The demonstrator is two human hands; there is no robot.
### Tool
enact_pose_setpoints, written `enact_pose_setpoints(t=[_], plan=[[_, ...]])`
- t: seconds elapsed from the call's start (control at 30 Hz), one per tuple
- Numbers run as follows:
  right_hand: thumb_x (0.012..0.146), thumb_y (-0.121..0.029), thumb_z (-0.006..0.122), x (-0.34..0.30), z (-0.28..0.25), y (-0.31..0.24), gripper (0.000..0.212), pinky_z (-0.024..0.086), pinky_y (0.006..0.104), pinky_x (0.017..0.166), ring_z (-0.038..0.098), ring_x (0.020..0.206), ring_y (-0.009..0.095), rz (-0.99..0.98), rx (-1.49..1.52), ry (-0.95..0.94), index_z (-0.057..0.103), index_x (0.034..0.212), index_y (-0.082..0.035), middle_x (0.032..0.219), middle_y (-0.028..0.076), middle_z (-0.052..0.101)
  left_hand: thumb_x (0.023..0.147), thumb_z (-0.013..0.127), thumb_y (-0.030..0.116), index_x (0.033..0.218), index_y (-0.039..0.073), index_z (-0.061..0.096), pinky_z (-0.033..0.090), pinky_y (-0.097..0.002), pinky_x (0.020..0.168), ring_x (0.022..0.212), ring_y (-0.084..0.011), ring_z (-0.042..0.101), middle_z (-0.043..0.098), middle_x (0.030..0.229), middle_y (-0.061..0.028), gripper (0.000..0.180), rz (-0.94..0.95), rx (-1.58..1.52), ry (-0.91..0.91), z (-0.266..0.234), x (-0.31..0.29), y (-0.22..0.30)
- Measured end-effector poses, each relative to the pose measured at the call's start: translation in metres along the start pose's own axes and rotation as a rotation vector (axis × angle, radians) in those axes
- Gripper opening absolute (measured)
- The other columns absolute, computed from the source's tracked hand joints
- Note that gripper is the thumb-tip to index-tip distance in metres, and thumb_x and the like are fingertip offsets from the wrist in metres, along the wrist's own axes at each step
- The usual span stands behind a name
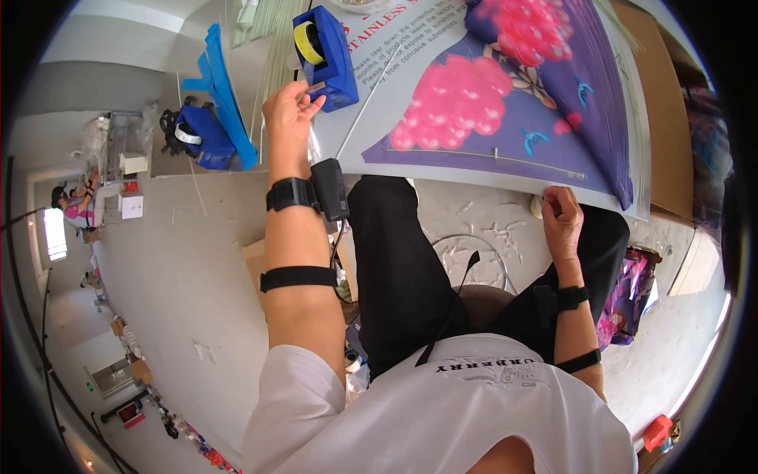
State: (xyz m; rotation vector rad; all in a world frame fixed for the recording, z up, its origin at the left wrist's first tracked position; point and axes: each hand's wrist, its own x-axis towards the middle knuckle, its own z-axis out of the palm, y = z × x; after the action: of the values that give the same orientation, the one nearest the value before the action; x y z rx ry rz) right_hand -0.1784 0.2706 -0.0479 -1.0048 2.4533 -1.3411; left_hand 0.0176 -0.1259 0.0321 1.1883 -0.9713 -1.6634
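My left hand is at the front end of a blue tape dispenser that carries a yellow-cored roll. Its thumb and fingers close around the tape end at the cutter. My right hand hovers over my right thigh, just off the table's near edge, fingers curled into a pinch; whatever is in them is too small to make out. Between the hands, a thin pale rod with a small joint lies along the near edge of a purple sheet printed with pink balloon clusters.
A second blue dispenser with white tape and a long blue plastic piece sit at the table's left. Bundled thin pale sticks lie behind. Cardboard stands on the right. White scraps litter the floor.
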Motion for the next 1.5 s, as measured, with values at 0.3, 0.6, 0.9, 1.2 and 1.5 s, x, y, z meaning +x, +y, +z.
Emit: enact_pose_setpoints(t=[0.3,0.6,0.9,1.2,1.5], plan=[[0.071,0.006,0.056,0.000,0.006,-0.003,0.014,0.047,0.0263,0.056,0.057,0.059,0.018,-0.004,-0.085,0.042,0.055,0.082,-0.003,0.074,0.008,0.055,0.072,0.059,-0.004,0.079,-0.004,0.055,0.053,-0.0471,0.073,0.074,-0.0211,0.057,0.056,0.079,-0.0118,0.008,0.095,0.023,-0.050,-0.023,-0.004,-0.016],[0.070,0.005,0.055,0.000,0.006,-0.003,0.014,0.046,0.0274,0.055,0.057,0.058,0.019,-0.014,-0.111,0.047,0.055,0.081,-0.004,0.073,0.008,0.055,0.081,0.063,0.008,0.088,0.002,0.053,0.043,-0.0400,0.070,0.083,-0.0214,0.055,0.055,0.085,-0.0084,0.014,-0.294,-0.099,0.046,-0.018,-0.009,-0.037],[0.070,0.005,0.055,0.001,0.008,-0.004,0.014,0.046,0.0288,0.054,0.057,0.059,0.020,-0.037,-0.124,0.062,0.054,0.081,-0.004,0.073,0.009,0.055,0.076,0.066,0.017,0.093,0.007,0.056,0.038,-0.0374,0.071,0.081,-0.0170,0.052,0.057,0.088,-0.0041,0.021,-0.322,0.131,0.157,-0.040,0.007,-0.048],[0.069,0.004,0.055,0.000,0.006,0.000,0.014,0.045,0.0306,0.053,0.056,0.058,0.023,-0.040,-0.123,0.078,0.054,0.080,-0.005,0.072,0.009,0.054,0.064,0.069,0.009,0.119,0.004,0.053,0.037,-0.0381,0.076,0.092,-0.0197,0.054,0.060,0.103,-0.0104,0.057,0.050,0.484,0.150,0.008,0.015,0.003],[0.072,0.005,0.056,0.000,0.005,0.002,0.013,0.045,0.0259,0.055,0.055,0.058,0.017,-0.038,-0.157,0.058,0.053,0.082,-0.002,0.073,0.008,0.054,0.065,0.062,-0.008,0.114,0.000,0.051,0.038,-0.0314,0.069,0.068,-0.0144,0.053,0.056,0.078,-0.0074,0.051,0.146,0.109,0.119,0.002,0.016,-0.007]])
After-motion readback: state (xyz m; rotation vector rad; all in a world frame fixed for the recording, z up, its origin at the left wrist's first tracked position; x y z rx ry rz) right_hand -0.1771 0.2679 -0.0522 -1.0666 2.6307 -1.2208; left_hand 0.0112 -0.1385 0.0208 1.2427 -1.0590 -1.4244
